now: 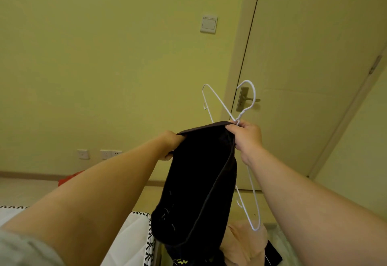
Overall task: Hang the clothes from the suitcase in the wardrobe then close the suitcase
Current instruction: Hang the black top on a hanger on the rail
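Note:
A black garment (196, 184) hangs in front of me, held up by its top edge between both hands. My left hand (172, 143) grips the left end of that edge. My right hand (246, 137) pinches the right end together with the neck of a white wire hanger (248, 98). The hanger's hook points up and one shoulder sticks out upward to the left. Its other shoulder runs down behind my right wrist. The garment's lower part drops toward peach-coloured cloth (245, 244) at the bottom of the frame. The suitcase and wardrobe are not clearly in view.
A closed door with a metal handle (246, 99) stands straight ahead on the right. A light switch (208, 24) and wall sockets (105, 154) are on the yellow wall. A white patterned bed edge (134, 236) lies at lower left, something red (71, 178) beyond it.

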`<move>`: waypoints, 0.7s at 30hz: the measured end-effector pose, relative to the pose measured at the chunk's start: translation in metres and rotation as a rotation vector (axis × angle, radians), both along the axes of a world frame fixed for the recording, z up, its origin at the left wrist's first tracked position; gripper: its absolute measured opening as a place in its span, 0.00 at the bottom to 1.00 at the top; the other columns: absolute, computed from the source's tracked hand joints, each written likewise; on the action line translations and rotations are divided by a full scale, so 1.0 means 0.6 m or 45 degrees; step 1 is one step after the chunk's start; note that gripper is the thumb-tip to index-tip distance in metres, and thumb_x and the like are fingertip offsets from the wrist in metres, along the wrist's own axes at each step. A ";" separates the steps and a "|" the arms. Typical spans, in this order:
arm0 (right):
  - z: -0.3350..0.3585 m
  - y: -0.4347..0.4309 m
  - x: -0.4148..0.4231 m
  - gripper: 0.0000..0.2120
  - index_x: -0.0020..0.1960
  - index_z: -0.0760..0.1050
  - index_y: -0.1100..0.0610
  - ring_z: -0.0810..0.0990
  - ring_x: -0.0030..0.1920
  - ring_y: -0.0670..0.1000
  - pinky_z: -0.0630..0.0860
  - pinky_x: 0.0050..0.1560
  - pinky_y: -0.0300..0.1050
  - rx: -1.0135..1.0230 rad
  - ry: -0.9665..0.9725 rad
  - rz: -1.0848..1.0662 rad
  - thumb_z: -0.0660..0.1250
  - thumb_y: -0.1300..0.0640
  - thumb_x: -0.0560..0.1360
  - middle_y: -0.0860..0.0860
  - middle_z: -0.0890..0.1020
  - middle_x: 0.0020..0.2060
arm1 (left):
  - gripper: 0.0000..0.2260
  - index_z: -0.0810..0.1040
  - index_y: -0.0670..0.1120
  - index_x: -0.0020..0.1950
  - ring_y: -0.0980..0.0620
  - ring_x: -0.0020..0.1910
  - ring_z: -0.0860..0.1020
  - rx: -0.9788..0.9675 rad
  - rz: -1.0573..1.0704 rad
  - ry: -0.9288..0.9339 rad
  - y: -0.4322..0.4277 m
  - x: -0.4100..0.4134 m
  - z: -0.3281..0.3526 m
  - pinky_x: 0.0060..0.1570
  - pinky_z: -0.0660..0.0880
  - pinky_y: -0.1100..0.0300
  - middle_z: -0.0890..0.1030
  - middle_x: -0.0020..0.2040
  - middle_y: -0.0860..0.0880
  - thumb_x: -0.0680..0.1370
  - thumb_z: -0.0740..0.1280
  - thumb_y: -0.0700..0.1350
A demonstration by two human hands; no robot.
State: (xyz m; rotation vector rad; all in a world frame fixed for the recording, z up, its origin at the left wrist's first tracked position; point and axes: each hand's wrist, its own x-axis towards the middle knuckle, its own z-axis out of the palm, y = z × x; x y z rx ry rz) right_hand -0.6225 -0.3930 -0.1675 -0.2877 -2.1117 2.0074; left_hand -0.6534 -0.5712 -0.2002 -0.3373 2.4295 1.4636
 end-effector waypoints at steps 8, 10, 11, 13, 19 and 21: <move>-0.007 0.033 0.002 0.11 0.35 0.74 0.54 0.69 0.22 0.41 0.62 0.17 0.28 0.052 -0.041 0.063 0.66 0.65 0.74 0.49 0.73 0.29 | 0.14 0.74 0.44 0.42 0.51 0.26 0.72 0.664 0.111 0.038 0.030 0.016 0.030 0.28 0.67 0.62 0.75 0.25 0.49 0.81 0.51 0.41; -0.016 0.040 -0.002 0.13 0.32 0.70 0.55 0.64 0.19 0.41 0.59 0.17 0.31 0.088 -0.056 0.060 0.68 0.62 0.73 0.50 0.68 0.27 | 0.16 0.75 0.44 0.38 0.51 0.25 0.75 0.639 0.116 0.022 0.034 0.018 0.047 0.30 0.70 0.61 0.77 0.23 0.49 0.81 0.52 0.41; -0.019 0.042 -0.003 0.15 0.31 0.67 0.55 0.60 0.17 0.42 0.56 0.17 0.32 0.069 -0.060 0.044 0.69 0.59 0.73 0.50 0.66 0.26 | 0.15 0.75 0.44 0.37 0.50 0.24 0.76 0.610 0.130 0.007 0.037 0.017 0.054 0.30 0.72 0.61 0.78 0.23 0.48 0.80 0.54 0.40; -0.019 0.044 -0.004 0.20 0.29 0.64 0.54 0.56 0.16 0.43 0.53 0.18 0.31 0.000 -0.091 -0.004 0.68 0.50 0.74 0.49 0.63 0.22 | 0.13 0.76 0.42 0.36 0.47 0.27 0.76 0.568 0.193 -0.015 0.040 0.015 0.069 0.33 0.74 0.59 0.78 0.30 0.45 0.78 0.57 0.39; -0.011 0.048 -0.004 0.17 0.29 0.65 0.57 0.59 0.20 0.47 0.56 0.24 0.35 -0.034 -0.135 -0.053 0.60 0.57 0.77 0.49 0.64 0.20 | 0.09 0.70 0.37 0.41 0.44 0.36 0.73 0.475 0.308 0.032 0.034 0.008 0.089 0.51 0.72 0.53 0.73 0.38 0.43 0.78 0.58 0.41; -0.011 0.049 0.001 0.15 0.30 0.69 0.58 0.57 0.18 0.45 0.54 0.21 0.34 -0.072 -0.102 0.007 0.59 0.59 0.76 0.47 0.63 0.18 | 0.10 0.69 0.37 0.39 0.45 0.34 0.73 0.399 0.358 -0.014 0.031 0.006 0.091 0.47 0.73 0.54 0.73 0.37 0.42 0.78 0.57 0.41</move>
